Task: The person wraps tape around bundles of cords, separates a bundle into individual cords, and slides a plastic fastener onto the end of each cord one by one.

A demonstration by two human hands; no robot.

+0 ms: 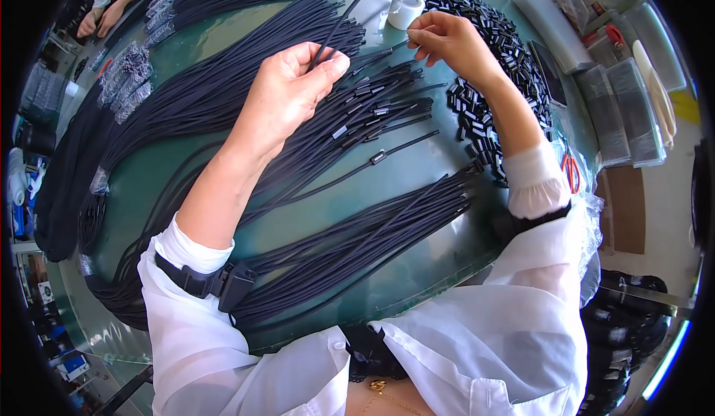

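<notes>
My left hand (279,96) is closed, thumb against fingers, on a thin black cord (350,15) whose free end slants up and away to the right. To its right, my right hand (450,42) pinches thumb and forefinger together at the thin tip of another dark cord end. Exactly what sits between those fingertips is too small to make out. Beneath both hands lie several black cords (357,118), some carrying short shiny black sleeves (377,157) near their ends. A large heap of small black sleeves (484,40) spreads beside and beyond my right hand.
A white tape roll (406,10) stands at the far side. Nearer lies a loose cord bundle (357,230); plastic-wrapped bundles (125,81) are at left. Red-handled scissors (571,172) and clear plastic boxes (622,110) are at right. Another person's hands (104,20) show at upper left.
</notes>
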